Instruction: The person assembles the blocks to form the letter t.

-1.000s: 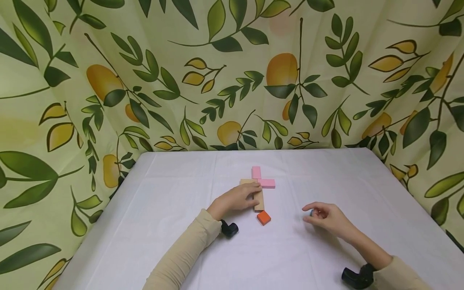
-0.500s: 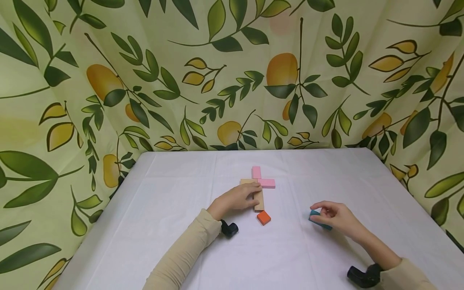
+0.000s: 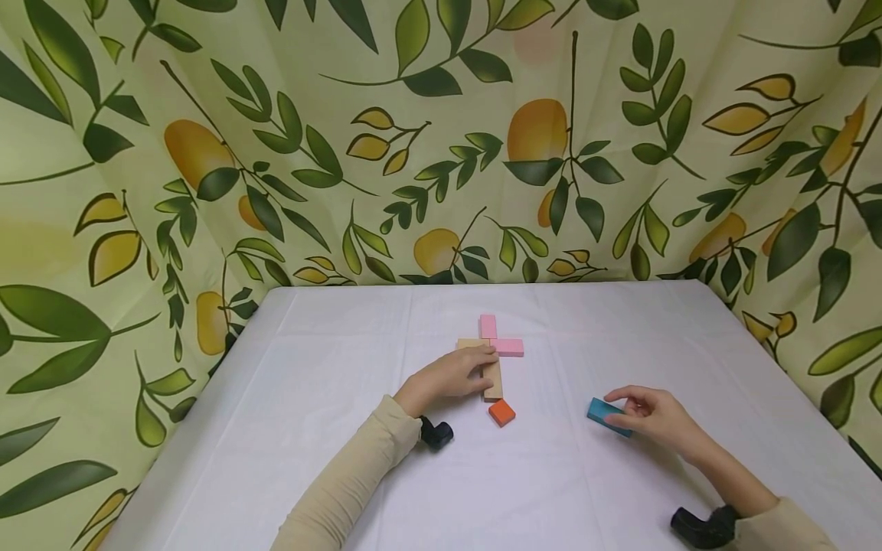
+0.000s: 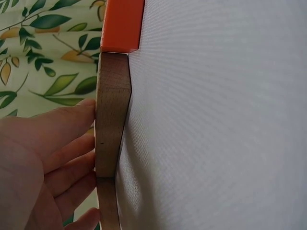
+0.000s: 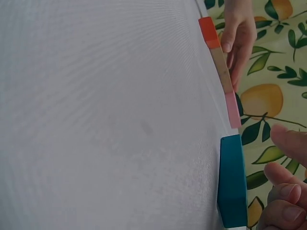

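Note:
My left hand (image 3: 451, 375) rests on two plain wooden blocks in the head view, one lying crosswise (image 3: 470, 343) and one lengthwise (image 3: 492, 389). The left wrist view has its fingers against the top of the wood. Two pink blocks, one upright in the view (image 3: 488, 326) and one sideways (image 3: 510, 348), adjoin the wooden ones. An orange block (image 3: 501, 413) sits turned at the near end. On the right, a teal block (image 3: 602, 412) lies flat on the cloth. My right hand (image 3: 654, 417) hovers by it, its fingers apart from the teal surface (image 5: 232, 182) in the right wrist view.
A white cloth (image 3: 344, 474) covers the table. Behind and on both sides hangs a curtain (image 3: 441, 138) printed with fruit and leaves. Black camera mounts sit at my left wrist (image 3: 436, 435) and right wrist (image 3: 703, 528).
My right hand has let go of the teal block and drawn back to the right, uncovering it on the cloth. The left hand and the other blocks have stayed put.

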`<act>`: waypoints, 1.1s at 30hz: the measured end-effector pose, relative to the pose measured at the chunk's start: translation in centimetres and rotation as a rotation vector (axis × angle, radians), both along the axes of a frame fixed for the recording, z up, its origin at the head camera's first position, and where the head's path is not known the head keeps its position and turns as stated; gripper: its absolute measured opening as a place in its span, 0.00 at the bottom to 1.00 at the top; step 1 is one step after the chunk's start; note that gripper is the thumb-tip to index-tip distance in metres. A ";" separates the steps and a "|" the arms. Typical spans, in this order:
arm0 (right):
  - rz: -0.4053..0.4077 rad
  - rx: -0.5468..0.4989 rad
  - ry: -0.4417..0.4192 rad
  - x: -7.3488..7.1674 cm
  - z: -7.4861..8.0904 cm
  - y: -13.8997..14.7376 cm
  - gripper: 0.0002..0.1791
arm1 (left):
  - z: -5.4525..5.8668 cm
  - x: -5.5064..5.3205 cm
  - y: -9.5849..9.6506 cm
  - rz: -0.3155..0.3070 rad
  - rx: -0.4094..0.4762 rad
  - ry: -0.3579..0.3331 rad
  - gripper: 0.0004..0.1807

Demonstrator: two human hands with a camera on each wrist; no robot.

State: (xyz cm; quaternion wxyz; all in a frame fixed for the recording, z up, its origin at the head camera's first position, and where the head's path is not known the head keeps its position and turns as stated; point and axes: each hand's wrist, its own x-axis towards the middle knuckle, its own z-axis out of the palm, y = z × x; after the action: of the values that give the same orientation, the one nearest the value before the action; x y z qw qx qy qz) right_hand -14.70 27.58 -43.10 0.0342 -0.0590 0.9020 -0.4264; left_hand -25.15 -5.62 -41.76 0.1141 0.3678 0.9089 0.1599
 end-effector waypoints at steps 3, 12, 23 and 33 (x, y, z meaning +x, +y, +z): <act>-0.009 -0.011 -0.006 0.0 0.0 0.3 0.19 | 0.0 0.0 0.0 0.000 -0.001 0.000 0.27; -0.002 -0.002 -0.018 0.0 -0.5 1.1 0.22 | 0.0 0.0 0.0 -0.009 0.011 0.003 0.27; 0.057 0.011 -0.048 -0.1 -1.0 2.0 0.26 | -0.3 -0.2 0.0 0.001 -0.004 0.005 0.27; 0.086 0.020 -0.094 -0.3 -1.0 2.1 0.28 | -0.5 -0.3 -0.1 -0.019 0.033 0.010 0.27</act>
State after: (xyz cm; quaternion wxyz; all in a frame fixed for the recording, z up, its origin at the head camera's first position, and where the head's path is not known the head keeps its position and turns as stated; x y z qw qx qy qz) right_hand -14.99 29.64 -44.07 0.0953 -0.0772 0.9003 -0.4177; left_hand -25.48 -5.68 -42.29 0.1049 0.3790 0.9032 0.1721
